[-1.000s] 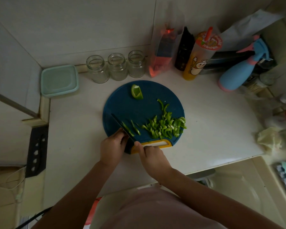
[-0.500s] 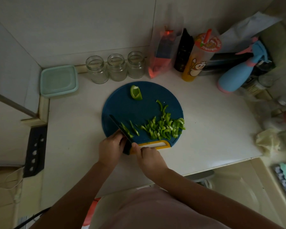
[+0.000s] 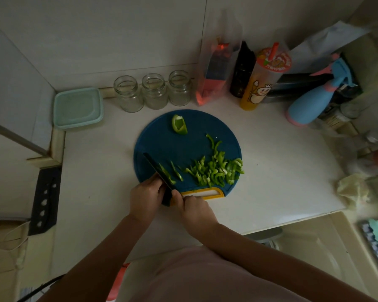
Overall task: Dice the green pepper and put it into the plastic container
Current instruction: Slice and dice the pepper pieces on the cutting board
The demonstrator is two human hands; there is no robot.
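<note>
A round blue cutting board (image 3: 162,144) lies on the white counter. My right hand (image 3: 193,207) grips the dark handle of a knife (image 3: 157,173), whose blade rests on the board's front left. My left hand (image 3: 145,192) is curled against the blade's left side, pressing down a green pepper piece that is mostly hidden under the fingers. Two thin cut strips (image 3: 176,172) lie just right of the blade. A pile of pepper strips (image 3: 216,171) covers the board's right side. One uncut pepper chunk (image 3: 179,125) sits at the board's far edge. The lidded plastic container (image 3: 78,107) stands at the back left.
Three glass jars (image 3: 154,91) line the wall behind the board. A bag (image 3: 214,79), dark bottle (image 3: 241,70), drink cup (image 3: 263,81) and blue spray bottle (image 3: 314,101) crowd the back right. A crumpled cloth (image 3: 354,190) lies at the right edge. The counter's front edge runs under my arms.
Both hands and the knife stay at the board's front left, shifting only slightly left. The pile and the uncut chunk have not moved.
</note>
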